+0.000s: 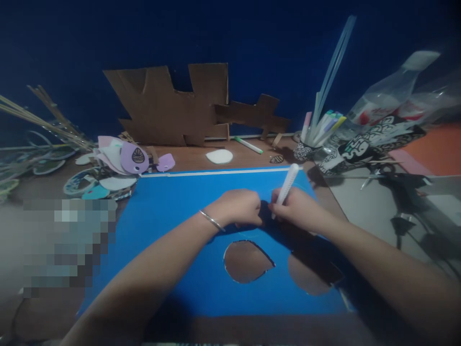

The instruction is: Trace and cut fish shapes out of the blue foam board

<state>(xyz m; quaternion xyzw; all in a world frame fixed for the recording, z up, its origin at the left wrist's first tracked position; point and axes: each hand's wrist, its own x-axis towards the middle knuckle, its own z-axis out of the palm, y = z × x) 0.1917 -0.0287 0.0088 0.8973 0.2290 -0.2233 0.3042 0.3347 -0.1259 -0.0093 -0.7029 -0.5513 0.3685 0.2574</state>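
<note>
My right hand point(297, 209) grips a white marker pen point(288, 187), its tip pointing down at a blue sheet point(173, 202). Beside it, my left hand point(239, 207) rests on the sheet with curled fingers; whatever lies under them is hidden. A silver bangle point(212, 221) circles the left wrist. Faint curved lines show on the blue surface near both hands. Closer to me, two drop-shaped holes are cut in the sheet, baring brown tabletop; the right one is partly in the arm's shadow.
Cut cardboard point(173, 105) leans on the dark blue wall. A white drop-shaped piece point(219, 156) and a green-capped marker point(248, 144) lie behind the sheet. Purple cutouts point(134, 157) pile up left. To the right stand a patterned marker holder point(304, 151), plastic bottles point(385, 91) and scissors point(374, 175).
</note>
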